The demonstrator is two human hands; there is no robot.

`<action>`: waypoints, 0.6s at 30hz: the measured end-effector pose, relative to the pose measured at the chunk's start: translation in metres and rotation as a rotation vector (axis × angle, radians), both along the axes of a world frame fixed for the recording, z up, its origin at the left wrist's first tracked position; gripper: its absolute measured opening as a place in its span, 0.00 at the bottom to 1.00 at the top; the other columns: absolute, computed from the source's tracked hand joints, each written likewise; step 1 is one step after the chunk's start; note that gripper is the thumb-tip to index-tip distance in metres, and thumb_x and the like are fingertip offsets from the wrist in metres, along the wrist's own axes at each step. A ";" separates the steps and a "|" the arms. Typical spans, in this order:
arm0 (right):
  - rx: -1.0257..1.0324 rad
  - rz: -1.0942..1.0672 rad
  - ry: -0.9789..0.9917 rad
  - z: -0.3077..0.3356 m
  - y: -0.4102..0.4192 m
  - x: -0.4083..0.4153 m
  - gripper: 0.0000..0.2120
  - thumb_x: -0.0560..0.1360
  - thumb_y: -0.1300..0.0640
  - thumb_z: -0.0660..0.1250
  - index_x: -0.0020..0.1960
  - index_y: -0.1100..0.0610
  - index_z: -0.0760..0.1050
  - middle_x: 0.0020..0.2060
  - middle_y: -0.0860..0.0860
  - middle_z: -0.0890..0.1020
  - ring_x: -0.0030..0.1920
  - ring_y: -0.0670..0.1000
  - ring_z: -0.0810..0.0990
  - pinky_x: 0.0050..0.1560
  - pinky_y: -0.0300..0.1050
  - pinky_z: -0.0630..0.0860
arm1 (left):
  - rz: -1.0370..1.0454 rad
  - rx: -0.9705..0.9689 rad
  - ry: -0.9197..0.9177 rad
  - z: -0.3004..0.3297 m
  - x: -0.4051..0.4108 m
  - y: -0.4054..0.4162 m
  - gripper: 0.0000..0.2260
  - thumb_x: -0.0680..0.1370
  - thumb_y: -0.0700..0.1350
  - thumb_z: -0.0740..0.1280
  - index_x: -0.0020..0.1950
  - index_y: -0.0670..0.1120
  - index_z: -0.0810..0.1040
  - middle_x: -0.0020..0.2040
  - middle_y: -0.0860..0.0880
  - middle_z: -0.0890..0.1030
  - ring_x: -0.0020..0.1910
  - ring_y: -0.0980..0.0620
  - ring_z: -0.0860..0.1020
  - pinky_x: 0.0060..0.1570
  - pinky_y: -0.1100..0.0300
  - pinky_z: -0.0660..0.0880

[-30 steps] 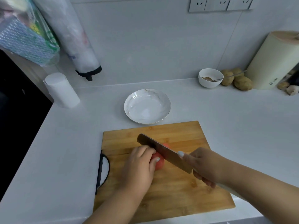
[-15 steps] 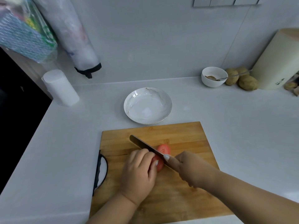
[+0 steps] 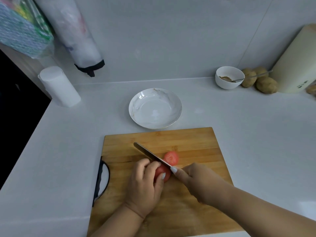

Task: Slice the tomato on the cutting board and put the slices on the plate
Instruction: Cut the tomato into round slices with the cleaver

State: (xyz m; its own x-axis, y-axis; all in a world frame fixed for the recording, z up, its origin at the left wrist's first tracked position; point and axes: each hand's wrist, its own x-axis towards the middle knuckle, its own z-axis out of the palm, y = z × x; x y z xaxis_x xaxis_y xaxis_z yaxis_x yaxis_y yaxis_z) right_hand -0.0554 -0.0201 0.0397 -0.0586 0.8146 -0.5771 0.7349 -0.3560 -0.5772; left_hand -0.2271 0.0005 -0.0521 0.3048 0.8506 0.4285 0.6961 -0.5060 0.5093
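Observation:
A wooden cutting board [image 3: 196, 144] lies on the white counter in front of me. My left hand [image 3: 145, 183] holds the red tomato [image 3: 161, 171] down on the board, fingers curled over it. My right hand [image 3: 200, 182] grips a knife [image 3: 150, 155], forefinger along the spine, with the blade down between the tomato and a cut slice [image 3: 171, 157] that lies flat just beyond it. The knife's handle is hidden in my hand. The white plate [image 3: 136, 106] stands beyond the board with nothing on it.
A white cylinder [image 3: 59, 86] stands at the back left by a dark drop-off. At the back right are a small white bowl with a spoon [image 3: 228, 77], potatoes [image 3: 266, 84] and a cream canister [image 3: 295, 64]. A wrapped roll [image 3: 73, 31] hangs on the wall.
The knife has come down through the tomato and its tip has slid left. A slice has come off and now lies flat beyond the blade.

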 end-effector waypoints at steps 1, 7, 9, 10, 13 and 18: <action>0.001 0.003 0.005 0.000 0.000 0.000 0.25 0.77 0.36 0.51 0.33 0.54 0.64 0.26 0.52 0.69 0.25 0.48 0.66 0.33 0.43 0.68 | 0.002 -0.001 0.002 0.000 0.000 0.000 0.15 0.79 0.58 0.53 0.56 0.50 0.70 0.54 0.50 0.67 0.49 0.56 0.69 0.46 0.66 0.70; -0.006 0.034 0.011 0.001 -0.001 0.002 0.24 0.78 0.37 0.50 0.35 0.55 0.66 0.30 0.54 0.71 0.29 0.50 0.68 0.35 0.43 0.69 | 0.015 -0.005 0.008 -0.001 -0.001 -0.001 0.13 0.75 0.53 0.60 0.56 0.49 0.71 0.53 0.50 0.67 0.47 0.56 0.69 0.42 0.64 0.71; -0.021 0.027 0.032 0.001 0.000 0.006 0.24 0.78 0.36 0.51 0.36 0.55 0.67 0.31 0.54 0.72 0.29 0.50 0.69 0.35 0.44 0.70 | 0.023 -0.004 0.010 0.000 0.000 -0.002 0.12 0.75 0.53 0.60 0.56 0.49 0.70 0.53 0.50 0.67 0.47 0.56 0.69 0.41 0.64 0.71; -0.025 0.022 0.038 0.002 0.000 0.008 0.25 0.77 0.36 0.51 0.36 0.55 0.67 0.31 0.54 0.73 0.29 0.50 0.70 0.35 0.44 0.70 | 0.026 -0.002 0.013 0.000 0.000 -0.002 0.12 0.75 0.53 0.60 0.56 0.49 0.70 0.53 0.50 0.67 0.47 0.56 0.69 0.41 0.64 0.71; -0.041 0.027 0.031 0.006 -0.001 0.015 0.27 0.77 0.35 0.51 0.39 0.57 0.72 0.31 0.53 0.74 0.28 0.49 0.72 0.34 0.42 0.72 | 0.039 0.007 0.017 -0.001 0.000 -0.002 0.12 0.74 0.53 0.60 0.55 0.49 0.71 0.53 0.50 0.67 0.47 0.53 0.71 0.40 0.63 0.73; -0.050 -0.005 0.051 0.021 -0.008 0.024 0.26 0.76 0.35 0.51 0.34 0.55 0.70 0.23 0.48 0.73 0.21 0.44 0.69 0.29 0.38 0.71 | 0.026 0.004 0.001 0.000 0.000 -0.003 0.12 0.74 0.52 0.61 0.55 0.49 0.71 0.52 0.50 0.67 0.47 0.54 0.70 0.40 0.62 0.73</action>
State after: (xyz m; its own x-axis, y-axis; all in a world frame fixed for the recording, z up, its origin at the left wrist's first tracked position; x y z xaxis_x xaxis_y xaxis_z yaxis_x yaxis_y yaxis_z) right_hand -0.0312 -0.0286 0.0608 -0.0849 0.7851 -0.6135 0.7034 -0.3889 -0.5950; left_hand -0.2267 -0.0026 -0.0523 0.2829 0.8565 0.4317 0.7094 -0.4898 0.5068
